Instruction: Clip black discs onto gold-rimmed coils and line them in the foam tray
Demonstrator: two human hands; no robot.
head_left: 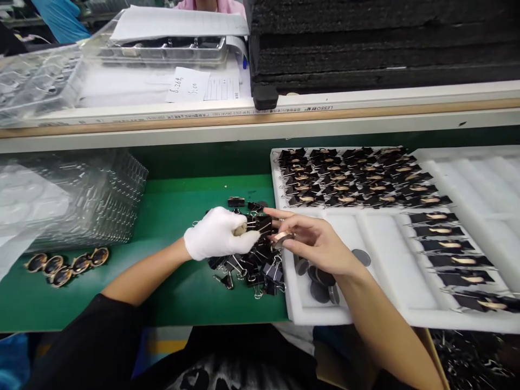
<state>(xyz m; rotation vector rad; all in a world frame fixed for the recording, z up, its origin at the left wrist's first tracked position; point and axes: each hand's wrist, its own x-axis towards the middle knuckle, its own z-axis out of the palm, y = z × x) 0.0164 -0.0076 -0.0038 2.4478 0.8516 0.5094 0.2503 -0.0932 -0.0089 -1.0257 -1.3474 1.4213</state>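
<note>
My left hand (221, 233), in a white glove, is closed on a black binder clip (264, 224), its wire handles toward the palm. In the fingers of my bare right hand (320, 244) is a small round lens piece (282, 236) with a pale rim, right beside that clip. Below both hands lies a heap of loose binder clips (244, 268) on the green table (174, 292). Several dark round lenses (320, 291) rest in a compartment of the white foam tray (382, 238), partly under my right wrist. Clips gripping pale-rimmed pieces (341, 179) stand in rows on that tray.
Several round tortoiseshell sunglasses fronts (67, 266) lie at left, before stacked clear plastic trays (109, 200). A white shelf edge (162, 138) crosses behind the table, with papers (182, 24) and black foam blocks (385, 43) above. Another person's pink clothing (227, 6) shows behind.
</note>
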